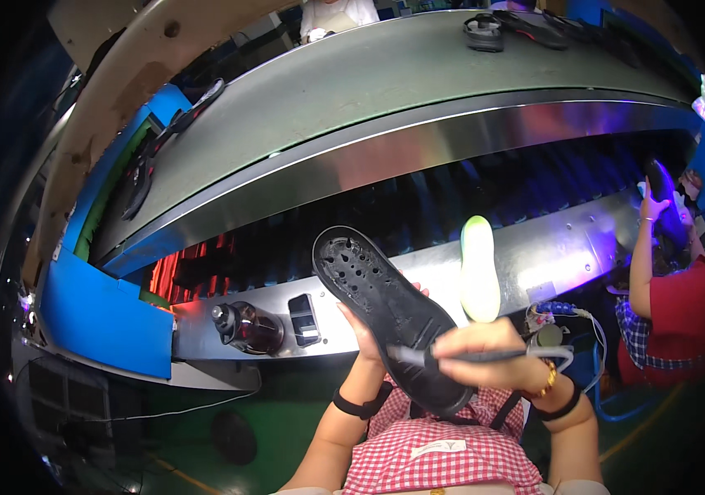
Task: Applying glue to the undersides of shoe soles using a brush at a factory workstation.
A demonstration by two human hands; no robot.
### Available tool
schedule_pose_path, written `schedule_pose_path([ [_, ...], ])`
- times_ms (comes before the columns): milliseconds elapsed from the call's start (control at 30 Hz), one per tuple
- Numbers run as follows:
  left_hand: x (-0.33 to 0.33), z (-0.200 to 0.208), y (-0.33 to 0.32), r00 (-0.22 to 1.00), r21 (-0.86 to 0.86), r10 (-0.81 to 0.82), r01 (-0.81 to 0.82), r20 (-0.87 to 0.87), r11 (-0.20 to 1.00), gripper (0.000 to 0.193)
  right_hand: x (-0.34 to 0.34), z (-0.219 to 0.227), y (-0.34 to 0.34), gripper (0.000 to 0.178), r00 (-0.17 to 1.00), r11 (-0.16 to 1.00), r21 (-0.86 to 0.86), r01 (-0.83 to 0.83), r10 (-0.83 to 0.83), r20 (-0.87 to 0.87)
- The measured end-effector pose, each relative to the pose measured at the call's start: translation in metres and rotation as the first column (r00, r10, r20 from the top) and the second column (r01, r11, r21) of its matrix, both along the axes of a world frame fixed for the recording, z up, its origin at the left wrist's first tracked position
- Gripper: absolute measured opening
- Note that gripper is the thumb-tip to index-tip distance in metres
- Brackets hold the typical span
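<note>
A black shoe sole (379, 295), with several holes at its far end, is tilted in front of my body. My left hand (362, 334) grips it from beneath along its left edge, the fingertips partly hidden behind it. In my right hand (493, 345) is a dark-handled brush (470, 358), pinched by the fingers, its pale bristles against the inner face of the sole near the closer end. A grey tube runs from the brush's rear end past my wrist. Right of the black sole, a pale green-white insole-shaped piece (480, 276) lies on the metal ledge.
A dark bottle (249, 328) and a small black tray (304, 320) stand on the ledge (418, 268). Beyond runs a green conveyor belt (385, 74) carrying footwear (483, 33). A red glow shows beneath it. On the right, a person (678, 305) holds a dark sole; another is across the belt.
</note>
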State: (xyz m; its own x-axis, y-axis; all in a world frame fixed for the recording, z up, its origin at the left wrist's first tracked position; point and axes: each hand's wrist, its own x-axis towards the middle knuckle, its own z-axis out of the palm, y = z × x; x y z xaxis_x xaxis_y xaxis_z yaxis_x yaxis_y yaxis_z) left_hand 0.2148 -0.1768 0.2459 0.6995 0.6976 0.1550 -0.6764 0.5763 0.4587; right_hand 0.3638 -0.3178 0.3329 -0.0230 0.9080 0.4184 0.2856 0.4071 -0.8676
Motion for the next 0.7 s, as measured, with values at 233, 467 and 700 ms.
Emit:
schedule_pose_path([
  [233,0.011,0.025,-0.013,0.942,-0.108,-0.013,0.052,0.335,0.993,0.109,-0.017,0.009,0.012,0.02,0.999,0.997,0.077,-0.029,0.027,0.027],
  [467,0.013,0.035,0.006,0.889,-0.001,0.1,-0.111,0.448,0.994,0.106,-0.01,0.01,0.005,0.02,0.996,0.997,0.07,-0.015,0.009,0.085],
  [700,0.002,0.051,0.014,0.923,0.042,0.205,-0.231,0.327,0.972,0.106,0.0,0.008,-0.004,0.018,0.996,0.997,-0.05,0.062,-0.065,-0.063],
])
